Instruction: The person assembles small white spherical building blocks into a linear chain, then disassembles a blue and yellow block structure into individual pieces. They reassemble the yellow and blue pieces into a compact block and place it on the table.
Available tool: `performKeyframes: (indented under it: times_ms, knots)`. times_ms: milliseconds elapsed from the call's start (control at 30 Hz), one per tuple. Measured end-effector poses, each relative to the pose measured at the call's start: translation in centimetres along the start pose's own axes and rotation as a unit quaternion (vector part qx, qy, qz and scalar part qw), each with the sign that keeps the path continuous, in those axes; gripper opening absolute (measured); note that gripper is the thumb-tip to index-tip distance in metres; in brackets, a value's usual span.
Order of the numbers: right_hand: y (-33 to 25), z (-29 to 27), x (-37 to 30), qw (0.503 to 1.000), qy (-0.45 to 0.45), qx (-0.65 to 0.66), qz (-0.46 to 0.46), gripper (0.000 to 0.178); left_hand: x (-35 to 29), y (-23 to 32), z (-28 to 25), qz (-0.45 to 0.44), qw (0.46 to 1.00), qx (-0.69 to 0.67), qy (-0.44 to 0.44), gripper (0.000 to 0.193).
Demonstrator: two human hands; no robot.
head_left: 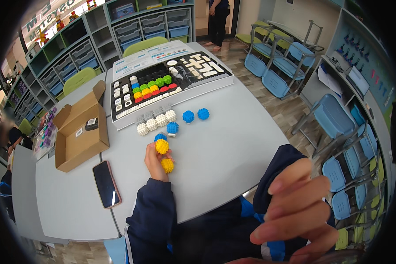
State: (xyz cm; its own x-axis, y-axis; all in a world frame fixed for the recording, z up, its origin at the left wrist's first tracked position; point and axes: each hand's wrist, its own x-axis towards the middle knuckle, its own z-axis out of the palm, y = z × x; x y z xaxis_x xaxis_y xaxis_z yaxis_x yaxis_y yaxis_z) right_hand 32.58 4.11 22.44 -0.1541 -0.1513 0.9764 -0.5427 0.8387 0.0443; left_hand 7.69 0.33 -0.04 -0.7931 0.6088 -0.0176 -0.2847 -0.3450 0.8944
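At the frame's centre, the left hand (155, 162) holds two yellow balls (162, 146) in its grip over the grey table (233, 145); the right hand (297, 211), lower right, is empty.

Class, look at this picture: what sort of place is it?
Probably a classroom or maker room: shelves of storage bins, stacked blue chairs, and a tray of studded building blocks on the grey table.

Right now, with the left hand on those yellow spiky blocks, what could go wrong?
1. The left hand grips two yellow studded balls at once; one may slip and roll on the grey table.
2. A blue ball sits right behind them and could get knocked.
3. The right hand, raised close to the camera, blocks part of the view.
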Motion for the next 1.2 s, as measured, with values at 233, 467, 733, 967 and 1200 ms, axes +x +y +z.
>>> performKeyframes:
  times_ms: [233,467,733,967,1200]
  knots:
    - [1.7,-1.6,0.5,0.991,-0.125,0.042,-0.026,0.028,0.0,0.0,0.2,-0.011,1.000,-0.002,-0.002,0.037]
    - [13.0,5.2,-10.1,0.983,-0.039,-0.060,0.167,0.031,-0.3,0.0,-0.1,0.001,1.000,0.013,0.011,0.031]
    - [19.3,8.4,-20.3,0.943,-0.145,-0.165,0.251,0.048,-0.5,0.4,-0.4,0.089,0.984,0.156,0.023,0.025]
    - [21.1,9.6,-22.8,0.885,-0.245,-0.262,0.296,0.050,-0.5,-0.1,0.0,0.152,0.917,0.370,-0.009,0.032]
    - [19.9,8.5,-21.3,0.916,-0.162,-0.063,0.361,0.051,-0.5,-0.1,-0.2,0.166,0.890,0.423,-0.042,0.036]
